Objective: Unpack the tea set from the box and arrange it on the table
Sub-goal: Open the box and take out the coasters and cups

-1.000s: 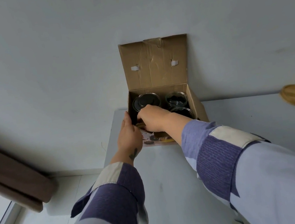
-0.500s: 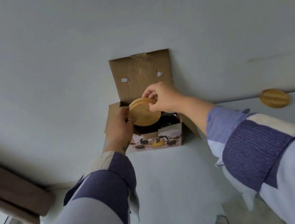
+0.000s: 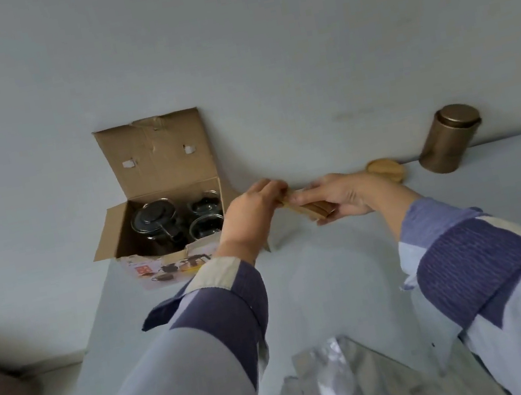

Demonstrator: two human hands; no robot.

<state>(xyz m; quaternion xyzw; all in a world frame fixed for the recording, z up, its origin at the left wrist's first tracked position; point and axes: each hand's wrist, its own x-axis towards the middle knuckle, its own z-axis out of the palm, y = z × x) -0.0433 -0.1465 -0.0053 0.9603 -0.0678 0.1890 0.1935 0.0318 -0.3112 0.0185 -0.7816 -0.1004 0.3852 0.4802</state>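
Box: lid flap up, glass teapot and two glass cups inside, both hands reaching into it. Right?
Not quite. In the head view the box does have its flap up with the glass teapot and two glass cups inside, but the hands are outside it: left hand and right hand hold stacked wooden coasters above the table, to its right.

box — matt brown cardboard | teapot — glossy glass | coasters — smooth wood | canister — brushed metal | table — matt, smooth
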